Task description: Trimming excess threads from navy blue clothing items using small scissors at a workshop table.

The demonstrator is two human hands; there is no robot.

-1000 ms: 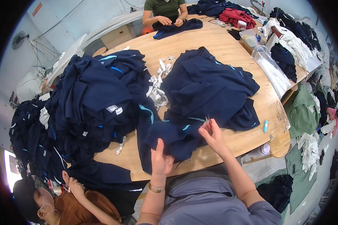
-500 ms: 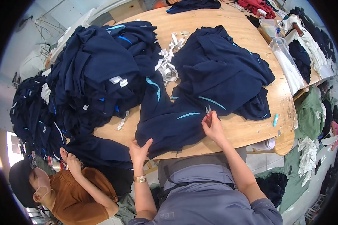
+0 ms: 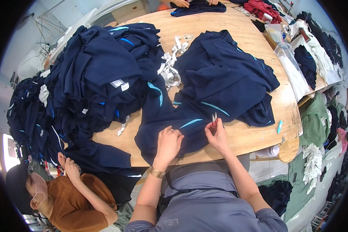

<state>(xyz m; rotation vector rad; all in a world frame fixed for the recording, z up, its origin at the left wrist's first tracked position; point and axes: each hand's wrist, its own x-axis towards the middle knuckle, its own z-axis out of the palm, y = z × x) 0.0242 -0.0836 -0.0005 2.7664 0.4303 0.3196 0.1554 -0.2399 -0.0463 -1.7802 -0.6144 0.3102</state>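
Both hands [image 3: 193, 138] palm-down on navy garment [image 3: 170, 123]

Garment workshop: heaped navy garments [image 3: 100, 73]

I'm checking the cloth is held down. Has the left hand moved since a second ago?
Yes. The left hand went from the table's near edge onto the navy garment.

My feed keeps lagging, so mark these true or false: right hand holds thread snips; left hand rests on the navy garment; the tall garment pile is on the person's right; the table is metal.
1. The right hand holds thread snips: true.
2. The left hand rests on the navy garment: true.
3. The tall garment pile is on the person's right: false, it is on their left.
4. The table is metal: false, it is wooden.
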